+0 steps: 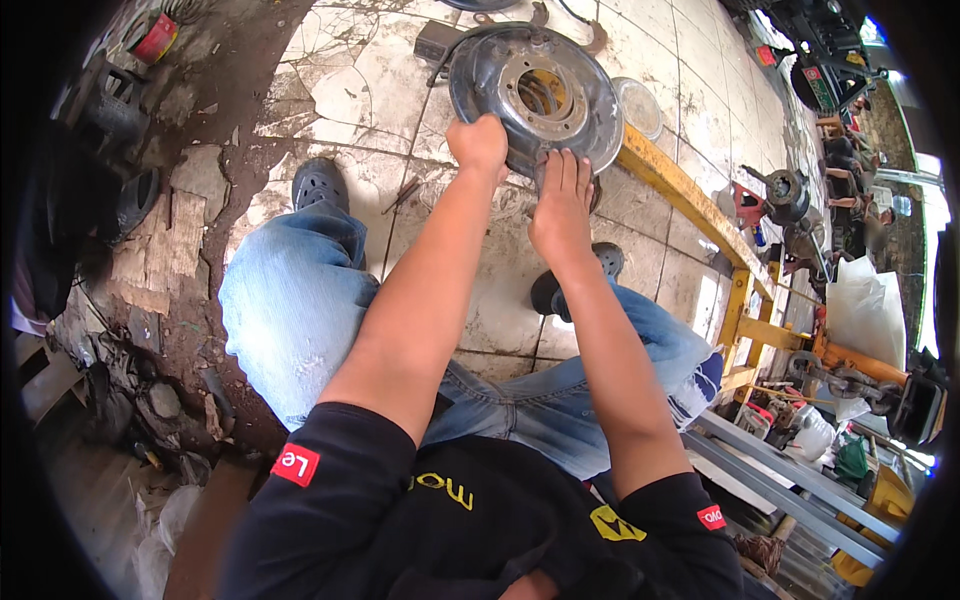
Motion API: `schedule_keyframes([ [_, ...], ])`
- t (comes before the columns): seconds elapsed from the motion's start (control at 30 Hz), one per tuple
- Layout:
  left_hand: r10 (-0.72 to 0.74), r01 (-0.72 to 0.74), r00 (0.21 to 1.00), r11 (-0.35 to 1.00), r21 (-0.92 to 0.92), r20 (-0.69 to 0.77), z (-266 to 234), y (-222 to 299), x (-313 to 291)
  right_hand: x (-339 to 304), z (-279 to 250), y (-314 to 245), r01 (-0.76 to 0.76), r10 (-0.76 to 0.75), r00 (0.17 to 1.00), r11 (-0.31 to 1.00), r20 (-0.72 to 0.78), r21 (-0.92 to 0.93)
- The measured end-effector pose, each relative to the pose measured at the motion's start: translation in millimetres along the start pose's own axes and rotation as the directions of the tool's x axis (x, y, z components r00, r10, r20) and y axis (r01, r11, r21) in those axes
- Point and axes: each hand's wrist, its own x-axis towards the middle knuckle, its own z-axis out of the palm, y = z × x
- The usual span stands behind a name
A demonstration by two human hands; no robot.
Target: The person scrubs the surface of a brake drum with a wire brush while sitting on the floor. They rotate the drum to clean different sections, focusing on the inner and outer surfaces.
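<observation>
A round dark metal disc (487, 100), which looks like a brake backing plate, stands tilted in front of me. It has a wide central opening and a ring of bolt holes. My left hand (478, 146) is closed in a fist on its near left rim. On the lower part of the disc, right of the left hand, lies my right hand (563, 205) with its fingers stretched out over the metal. What its palm and thumb touch is hidden. Through the central opening shows a yellow, coil-like shape that I cannot make out fully.
A yellow metal beam (690, 195) runs from beside the disc to a yellow frame (745, 325) at the right. A round pale lid-like piece (638, 107) lies on the tiled floor (370, 80). Broken ground and scrap parts fill the left; a red can (155, 38) stands there.
</observation>
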Motion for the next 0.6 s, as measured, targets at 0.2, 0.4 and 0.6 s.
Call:
schedule_keyframes([
  [0.2, 0.044, -0.044, 0.999, 0.998, -0.043, -0.005, -4.2, -0.5, 2.5, -7.0, -0.7, -5.3, -0.01, 0.008, 1.0, 0.997, 0.029, 0.076],
  [0.4, 0.076, -0.076, 0.997, 0.994, -0.084, -0.006, 0.9, 1.6, -2.1, 0.2, -1.0, 0.4, -0.005, 0.002, 0.999, 0.999, 0.053, 0.045],
  [0.6, 0.001, -0.001, 1.0, 1.0, -0.01, 0.022, 5.0, 5.9, -18.3, 32.4, -17.8, 37.8, -0.018, 0.013, 0.969, 1.0, 0.248, 0.016],
])
